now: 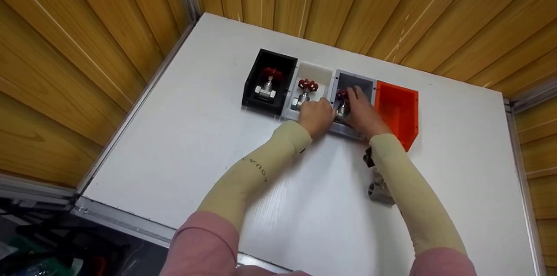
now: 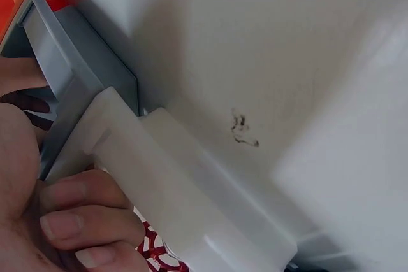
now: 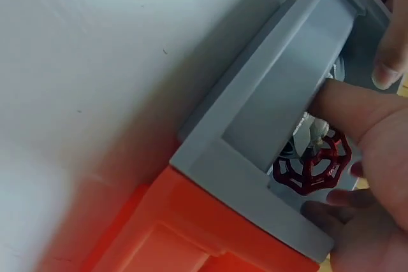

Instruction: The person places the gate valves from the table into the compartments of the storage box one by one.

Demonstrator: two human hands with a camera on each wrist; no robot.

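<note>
In the head view my left hand [image 1: 317,116] grips the adjoining walls of the white bin [image 1: 320,70] and the grey bin [image 1: 354,79]. Its fingers [image 2: 95,224] curl inside the white bin, while the thumb hangs over into the grey one. My right hand [image 1: 365,112] reaches into the grey bin around a steel gate valve with a red handwheel [image 3: 312,164]. The right thumb [image 3: 347,109] lies against the valve body, with other fingers on the far side of the wheel. A similar valve [image 1: 304,93] sits in the white bin beside my left hand.
A black bin [image 1: 278,59] on the left holds another red-wheeled valve [image 1: 266,89]. On the right an orange bin [image 1: 397,110] adjoins the grey one. A steel valve body [image 1: 382,195] lies on the white table [image 1: 174,136] under my right forearm. Wood-patterned walls [image 1: 348,1] enclose the table.
</note>
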